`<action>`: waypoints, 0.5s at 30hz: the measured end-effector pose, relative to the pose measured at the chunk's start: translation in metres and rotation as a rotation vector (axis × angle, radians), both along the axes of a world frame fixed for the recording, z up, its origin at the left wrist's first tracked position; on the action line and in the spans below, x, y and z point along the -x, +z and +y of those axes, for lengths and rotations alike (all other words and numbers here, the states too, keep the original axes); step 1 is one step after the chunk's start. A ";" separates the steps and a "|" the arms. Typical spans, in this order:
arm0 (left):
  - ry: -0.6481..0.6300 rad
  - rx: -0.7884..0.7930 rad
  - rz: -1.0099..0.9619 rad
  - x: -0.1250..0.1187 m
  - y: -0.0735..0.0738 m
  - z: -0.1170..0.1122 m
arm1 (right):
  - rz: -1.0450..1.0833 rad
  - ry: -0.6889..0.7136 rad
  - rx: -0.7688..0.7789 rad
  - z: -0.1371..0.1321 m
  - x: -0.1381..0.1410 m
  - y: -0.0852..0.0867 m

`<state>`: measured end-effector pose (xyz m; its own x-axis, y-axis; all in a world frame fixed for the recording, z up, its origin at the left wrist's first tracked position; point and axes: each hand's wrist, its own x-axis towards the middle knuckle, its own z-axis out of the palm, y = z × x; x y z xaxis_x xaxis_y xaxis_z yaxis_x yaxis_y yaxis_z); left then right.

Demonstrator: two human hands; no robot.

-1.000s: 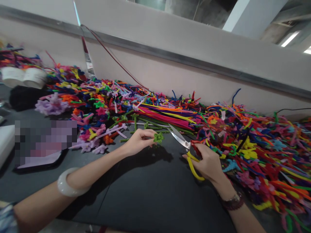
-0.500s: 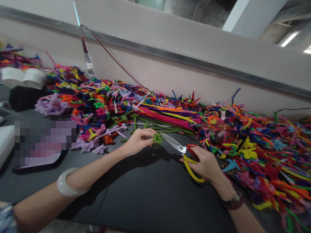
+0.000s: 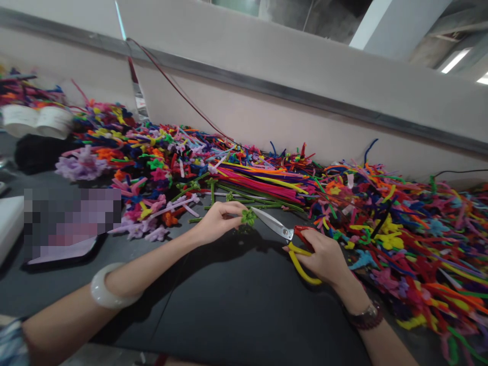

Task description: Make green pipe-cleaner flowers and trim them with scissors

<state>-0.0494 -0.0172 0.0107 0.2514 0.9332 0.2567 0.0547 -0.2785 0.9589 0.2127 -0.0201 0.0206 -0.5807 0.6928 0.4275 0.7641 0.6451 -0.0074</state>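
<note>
My left hand pinches a small green pipe-cleaner flower just above the dark table. A white bangle sits on that forearm. My right hand grips scissors with one yellow and one red handle. Their steel blades point left and the tips touch the green flower. A dark watch is on my right wrist.
A long heap of coloured pipe cleaners and pipe-cleaner flowers runs along the back and right of the table. A bundle of straight stems lies behind my hands. A blurred flat device and white cups are at the left.
The scissors moved left from beside the green flower until the blade tips reached it. My left hand has stayed in place with the flower.
</note>
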 end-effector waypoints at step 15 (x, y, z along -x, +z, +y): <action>0.028 -0.030 -0.011 0.000 -0.002 0.001 | -0.031 -0.091 0.040 -0.002 0.003 0.004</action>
<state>-0.0490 -0.0164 0.0088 0.2223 0.9318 0.2871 0.0522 -0.3054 0.9508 0.2101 -0.0217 0.0245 -0.5271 0.7594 0.3813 0.8196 0.5728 -0.0078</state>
